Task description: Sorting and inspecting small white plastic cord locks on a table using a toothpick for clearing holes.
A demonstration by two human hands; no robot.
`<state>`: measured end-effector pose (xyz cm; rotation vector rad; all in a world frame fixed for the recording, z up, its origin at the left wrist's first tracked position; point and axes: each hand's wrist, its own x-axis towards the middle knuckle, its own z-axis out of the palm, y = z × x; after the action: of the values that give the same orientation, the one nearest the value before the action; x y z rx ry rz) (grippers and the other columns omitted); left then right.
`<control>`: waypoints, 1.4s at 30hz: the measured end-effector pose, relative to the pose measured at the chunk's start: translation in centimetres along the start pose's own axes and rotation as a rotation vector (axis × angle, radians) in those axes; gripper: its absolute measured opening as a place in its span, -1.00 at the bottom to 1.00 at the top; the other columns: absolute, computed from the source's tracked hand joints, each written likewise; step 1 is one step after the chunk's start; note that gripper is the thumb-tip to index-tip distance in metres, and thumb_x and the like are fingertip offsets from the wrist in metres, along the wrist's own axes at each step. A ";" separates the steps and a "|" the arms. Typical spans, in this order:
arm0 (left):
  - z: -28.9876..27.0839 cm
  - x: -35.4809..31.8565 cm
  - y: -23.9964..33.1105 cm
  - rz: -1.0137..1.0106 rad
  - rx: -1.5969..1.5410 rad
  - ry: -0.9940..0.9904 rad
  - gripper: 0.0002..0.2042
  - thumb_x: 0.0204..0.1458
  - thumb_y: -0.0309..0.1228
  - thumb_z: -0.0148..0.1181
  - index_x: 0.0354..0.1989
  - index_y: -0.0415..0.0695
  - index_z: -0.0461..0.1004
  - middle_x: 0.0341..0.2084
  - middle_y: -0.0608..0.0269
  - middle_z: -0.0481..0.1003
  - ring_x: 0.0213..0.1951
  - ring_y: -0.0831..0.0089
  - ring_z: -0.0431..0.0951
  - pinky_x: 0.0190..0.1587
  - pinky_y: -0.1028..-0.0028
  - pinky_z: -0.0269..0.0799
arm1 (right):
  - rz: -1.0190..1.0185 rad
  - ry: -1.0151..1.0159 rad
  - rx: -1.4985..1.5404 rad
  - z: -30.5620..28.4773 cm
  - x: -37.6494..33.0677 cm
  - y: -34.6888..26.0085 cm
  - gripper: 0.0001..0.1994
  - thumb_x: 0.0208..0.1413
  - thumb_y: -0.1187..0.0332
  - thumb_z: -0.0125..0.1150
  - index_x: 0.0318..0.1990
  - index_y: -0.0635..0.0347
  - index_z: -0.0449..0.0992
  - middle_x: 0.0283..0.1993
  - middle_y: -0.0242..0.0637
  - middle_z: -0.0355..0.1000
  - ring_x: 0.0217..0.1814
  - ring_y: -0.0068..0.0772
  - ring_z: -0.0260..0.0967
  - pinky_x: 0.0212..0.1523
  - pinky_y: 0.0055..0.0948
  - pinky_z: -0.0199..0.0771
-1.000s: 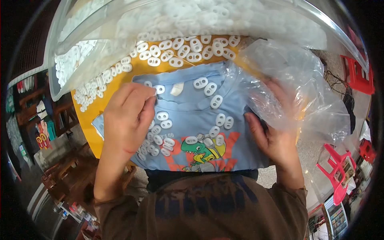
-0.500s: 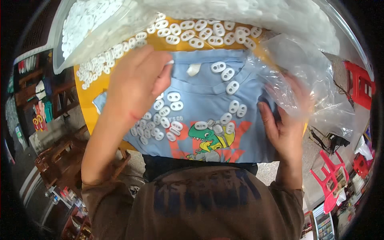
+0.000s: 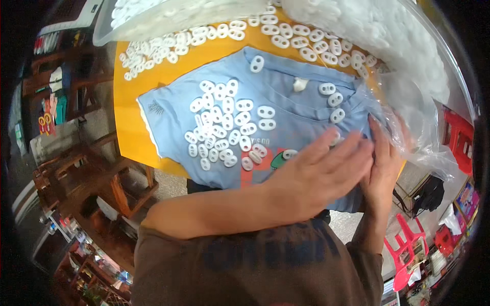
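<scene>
A light blue T-shirt (image 3: 178, 117) with a printed dinosaur lies spread on a yellow surface. Small white oval pieces with two holes (image 3: 227, 121) are clustered on its left half, and a few more lie near the collar. My left hand (image 3: 321, 176) reaches across to the right, fingers stretched out over the shirt, covering part of the print and some pieces. At the shirt's right edge, my right hand (image 3: 384, 160) has its thumb side against the cloth. A clear plastic bag (image 3: 418, 117) partly covers its other fingers, which look extended.
More white pieces line the yellow surface (image 3: 127, 107) beyond the shirt. A translucent tub (image 3: 109, 35) and a large clear bag of pieces (image 3: 367, 30) stand at the back. Wooden furniture (image 3: 115, 188) is at left, red plastic stools (image 3: 408, 250) at right.
My left hand has moved from the upper left, where it pinched something white, to the right beside my right hand, its fingers now straightened. The view has shifted, showing more of the shirt's left side.
</scene>
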<state>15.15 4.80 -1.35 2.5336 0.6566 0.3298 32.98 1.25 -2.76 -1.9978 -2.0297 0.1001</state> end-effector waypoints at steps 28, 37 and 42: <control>-3.8 5.2 -4.5 -0.179 0.275 0.130 -0.61 -0.20 -0.20 0.18 -0.23 -0.18 0.35 -0.41 0.14 0.32 -0.39 0.18 0.33 -0.41 0.31 0.22 | 0.054 -0.021 0.168 -1.0 0.3 0.3 -0.61 -0.19 0.41 0.16 -0.08 0.08 0.41 0.03 -0.09 0.23 0.12 0.00 0.09 0.09 -0.11 0.04; -2.3 4.6 -6.7 0.033 0.428 0.058 -0.70 -0.30 -0.45 -0.02 -0.29 -0.21 0.33 -0.48 0.18 0.25 -0.46 0.29 0.29 -0.48 0.38 0.25 | 0.065 -0.129 0.168 -1.3 -0.4 1.1 -0.64 -0.22 0.36 0.18 -0.15 0.02 0.41 0.05 -0.09 0.19 0.09 0.06 0.09 0.07 0.07 0.00; -3.9 4.4 -7.0 -0.072 0.109 -0.118 -0.73 -0.21 -0.48 0.01 -0.26 -0.24 0.35 -0.47 0.15 0.30 -0.44 0.24 0.35 -0.44 0.35 0.29 | 0.202 -0.178 0.139 0.2 -1.4 1.3 -0.65 -0.24 0.36 0.19 -0.18 0.03 0.42 0.03 -0.10 0.20 0.08 0.06 0.09 0.04 0.06 0.03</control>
<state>14.84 13.93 -1.24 2.6011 0.7359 0.1215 34.17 -0.07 -3.48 -2.1650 -1.8567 0.4630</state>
